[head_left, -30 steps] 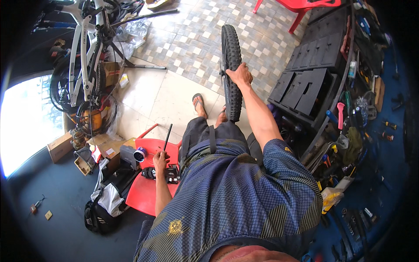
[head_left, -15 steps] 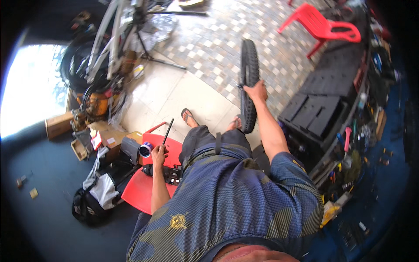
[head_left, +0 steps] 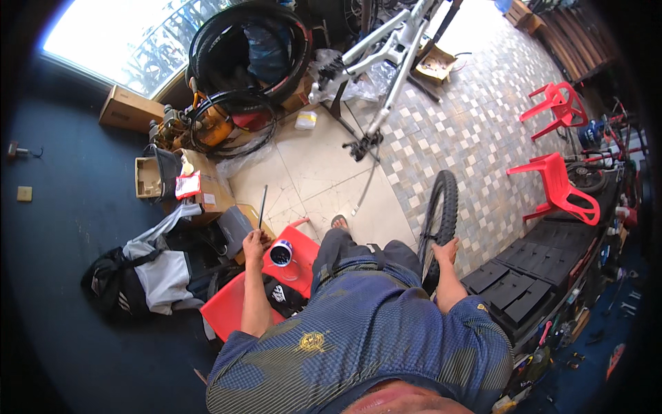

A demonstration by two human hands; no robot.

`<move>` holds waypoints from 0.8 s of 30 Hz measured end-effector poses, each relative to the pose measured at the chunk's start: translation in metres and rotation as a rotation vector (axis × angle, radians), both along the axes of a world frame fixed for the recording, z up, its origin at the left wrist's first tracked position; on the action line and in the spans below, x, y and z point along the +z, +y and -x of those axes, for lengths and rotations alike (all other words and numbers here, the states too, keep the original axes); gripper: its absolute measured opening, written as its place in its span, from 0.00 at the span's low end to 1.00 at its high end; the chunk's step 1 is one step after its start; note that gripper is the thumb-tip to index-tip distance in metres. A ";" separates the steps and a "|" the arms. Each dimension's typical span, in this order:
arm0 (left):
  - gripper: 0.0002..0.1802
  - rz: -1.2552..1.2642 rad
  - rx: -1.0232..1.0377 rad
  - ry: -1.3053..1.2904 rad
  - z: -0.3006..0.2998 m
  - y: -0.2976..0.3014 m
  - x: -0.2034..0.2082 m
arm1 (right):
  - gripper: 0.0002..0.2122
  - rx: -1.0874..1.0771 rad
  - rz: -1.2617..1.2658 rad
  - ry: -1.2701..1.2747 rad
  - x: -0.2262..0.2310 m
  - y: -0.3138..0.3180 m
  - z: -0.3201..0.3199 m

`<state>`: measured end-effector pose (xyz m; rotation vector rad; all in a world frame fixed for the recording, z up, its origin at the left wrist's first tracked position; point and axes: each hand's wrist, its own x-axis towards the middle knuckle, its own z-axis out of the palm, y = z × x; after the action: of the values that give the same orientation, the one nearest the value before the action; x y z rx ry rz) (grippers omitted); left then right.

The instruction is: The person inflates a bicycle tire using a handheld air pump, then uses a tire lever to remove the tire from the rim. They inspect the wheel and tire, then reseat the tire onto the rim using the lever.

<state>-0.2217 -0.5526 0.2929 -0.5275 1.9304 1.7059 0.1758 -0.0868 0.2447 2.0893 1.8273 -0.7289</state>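
The right hand (head_left: 446, 250) is clamped on a bike wheel (head_left: 449, 203), its fingers over the knobbly tyre and its thumb toward the hub side. The wheel is upright beside the person's right thigh, nearly edge-on to the view, its far end pointing toward the tile floor (head_left: 476, 186) ahead. A hold at about the middle of its visible length probably helps balance it with 1 hand and leaves the other free for a different thing.

The left hand (head_left: 256, 243) is closed around the lower end of a thin dark rod (head_left: 263, 207), which sticks up from the fist and points away from the body, perhaps so that its long end touches nothing. Whether that end has a tip of its own is too small to tell.

Just beside the left hand, an open tub (head_left: 281, 253), dark inside, is on a red chair (head_left: 227, 307), its mouth facing up, seemingly put there for easy reach. A black pouch (head_left: 288, 298) lies near it on the same chair, partly hidden by the body.

Ahead, a white bike frame (head_left: 394, 50) is well apart from both hands. To the right are 2 more red chairs (head_left: 562, 190) and some black boxes (head_left: 514, 283).
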 end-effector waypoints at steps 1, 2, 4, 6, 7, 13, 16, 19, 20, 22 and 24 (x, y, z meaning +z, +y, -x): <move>0.11 -0.019 0.041 -0.008 0.020 0.001 0.003 | 0.49 0.038 0.001 -0.016 0.005 -0.007 0.011; 0.11 -0.103 0.041 0.015 0.040 -0.003 0.002 | 0.49 0.080 0.029 -0.014 0.007 -0.013 0.020; 0.12 -0.106 0.027 0.062 0.086 0.013 0.018 | 0.50 0.171 0.039 -0.021 -0.002 -0.025 0.045; 0.12 -0.155 0.036 0.133 0.130 0.042 0.036 | 0.50 0.209 0.087 -0.012 -0.001 -0.043 0.075; 0.12 -0.200 0.043 0.145 0.151 0.062 0.045 | 0.50 0.208 0.110 0.006 -0.004 -0.047 0.083; 0.10 -0.584 0.028 0.253 0.253 0.169 0.092 | 0.47 0.229 0.135 -0.025 -0.015 -0.029 0.131; 0.10 -0.672 -0.013 0.244 0.293 0.220 0.127 | 0.45 0.221 0.142 -0.069 -0.011 -0.022 0.177; 0.10 -0.760 -0.146 0.222 0.327 0.263 0.154 | 0.44 0.240 0.170 -0.113 -0.005 -0.022 0.198; 0.09 -0.780 -0.195 0.208 0.340 0.272 0.157 | 0.44 0.254 0.158 -0.117 -0.007 -0.027 0.207; 0.09 -0.820 -0.304 0.176 0.366 0.291 0.163 | 0.43 0.290 0.134 -0.115 -0.010 -0.038 0.225; 0.09 -0.792 -0.401 0.153 0.396 0.305 0.160 | 0.43 0.321 0.112 -0.101 -0.010 -0.049 0.250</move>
<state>-0.6178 -0.2481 0.4527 0.2727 1.1685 2.0564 -0.0745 -0.1360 0.2350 1.6772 1.9518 -0.6135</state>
